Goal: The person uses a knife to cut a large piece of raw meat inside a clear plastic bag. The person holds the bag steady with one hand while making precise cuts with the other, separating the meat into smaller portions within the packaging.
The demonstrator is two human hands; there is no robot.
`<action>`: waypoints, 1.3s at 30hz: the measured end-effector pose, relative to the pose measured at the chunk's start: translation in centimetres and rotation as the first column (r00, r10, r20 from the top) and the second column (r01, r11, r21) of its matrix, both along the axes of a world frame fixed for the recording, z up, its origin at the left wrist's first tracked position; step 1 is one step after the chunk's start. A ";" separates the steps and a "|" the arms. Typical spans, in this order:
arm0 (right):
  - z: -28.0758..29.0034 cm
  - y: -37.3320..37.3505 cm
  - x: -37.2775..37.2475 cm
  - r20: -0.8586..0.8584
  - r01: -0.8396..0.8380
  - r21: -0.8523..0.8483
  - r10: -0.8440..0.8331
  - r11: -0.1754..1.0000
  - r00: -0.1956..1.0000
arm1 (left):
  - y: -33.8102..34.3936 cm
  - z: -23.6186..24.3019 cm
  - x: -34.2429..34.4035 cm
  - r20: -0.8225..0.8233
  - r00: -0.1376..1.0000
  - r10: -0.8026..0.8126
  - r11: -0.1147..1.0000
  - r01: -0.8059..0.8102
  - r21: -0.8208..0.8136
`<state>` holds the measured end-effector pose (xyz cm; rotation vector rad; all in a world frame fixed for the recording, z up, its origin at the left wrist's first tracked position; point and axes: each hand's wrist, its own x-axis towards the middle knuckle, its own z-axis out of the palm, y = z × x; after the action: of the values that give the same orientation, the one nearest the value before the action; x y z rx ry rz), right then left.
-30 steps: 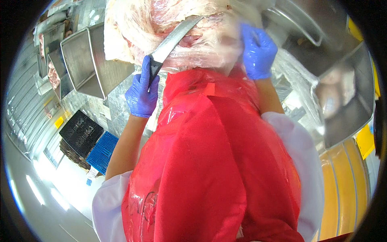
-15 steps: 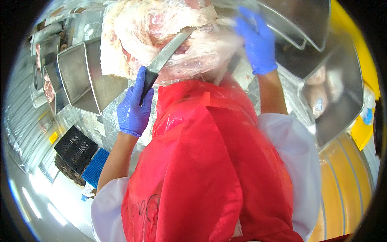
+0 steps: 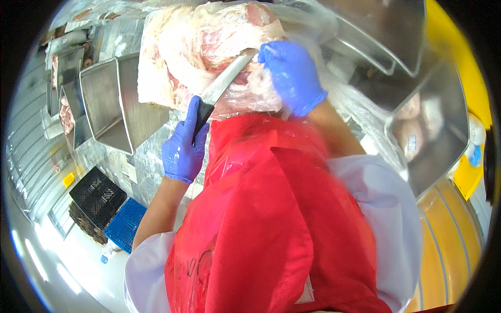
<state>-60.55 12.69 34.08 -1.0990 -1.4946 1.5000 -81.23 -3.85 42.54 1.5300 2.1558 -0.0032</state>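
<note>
A large slab of pale, fatty raw meat (image 3: 182, 57) lies on the table in front of me, with clear plastic film about its near edge. My left hand (image 3: 185, 148), in a blue glove, is closed round the black handle of a knife (image 3: 228, 79). The blade slants up to the right over the meat, its forefinger-side end near the handle. At the meat's right side, close to the blade's tip, my blue-gloved right hand (image 3: 295, 78) is closed with curled fingers; what it pinches is hidden.
Loose clear plastic sheeting (image 3: 360, 122) lies right of the meat. Metal bins (image 3: 102, 99) stand to the left, one holding meat, and a metal bin (image 3: 438, 141) with pale pieces stands right. Black crates (image 3: 98, 195) and a blue crate (image 3: 127, 221) are stacked lower left.
My right hand has moved left and down from beside the meat onto its right side, and its fingers have closed. The meat, knife and left hand appear slightly lower and further right in view.
</note>
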 end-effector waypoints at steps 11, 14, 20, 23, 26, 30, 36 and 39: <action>4.7 -5.4 -1.3 -0.110 -0.357 -0.095 0.347 0.929 0.931 | 0.2 0.0 -0.4 0.032 0.998 -0.052 0.995 0.049 0.092; 7.6 -8.0 -4.3 0.059 -0.668 0.115 0.666 0.736 0.744 | 3.1 2.2 0.0 0.666 0.476 0.575 0.788 -0.542 -0.293; 3.9 -2.3 4.1 -0.057 0.057 0.225 -0.046 0.973 0.997 | 0.8 0.4 -1.0 0.169 0.985 -0.032 0.986 0.003 0.169; 1.1 -1.7 9.0 0.127 0.112 0.051 -0.117 0.992 0.985 | 0.2 1.7 -1.1 0.144 0.990 -0.017 0.987 -0.007 0.163; -1.4 -1.9 10.3 0.386 0.062 -0.024 -0.048 0.998 0.921 | 0.5 5.3 -1.4 0.086 0.995 -0.059 0.991 0.049 0.121; -1.6 -0.4 8.8 0.625 -0.006 0.143 -0.086 0.990 0.776 | 2.2 11.6 -0.8 -0.043 0.989 -0.144 0.989 0.145 0.006; -5.8 2.6 4.5 0.416 -0.137 0.187 0.048 0.973 0.908 | 4.7 14.4 -0.9 0.034 0.992 -0.119 0.993 0.120 -0.019; -6.8 0.9 2.0 0.326 -0.004 0.003 0.003 1.000 0.945 | 7.0 14.2 -1.8 0.050 0.991 -0.121 0.980 0.127 -0.155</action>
<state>-58.51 13.56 27.28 -1.3952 -1.7193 1.3627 -83.05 3.16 56.71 1.5561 1.9752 -0.1792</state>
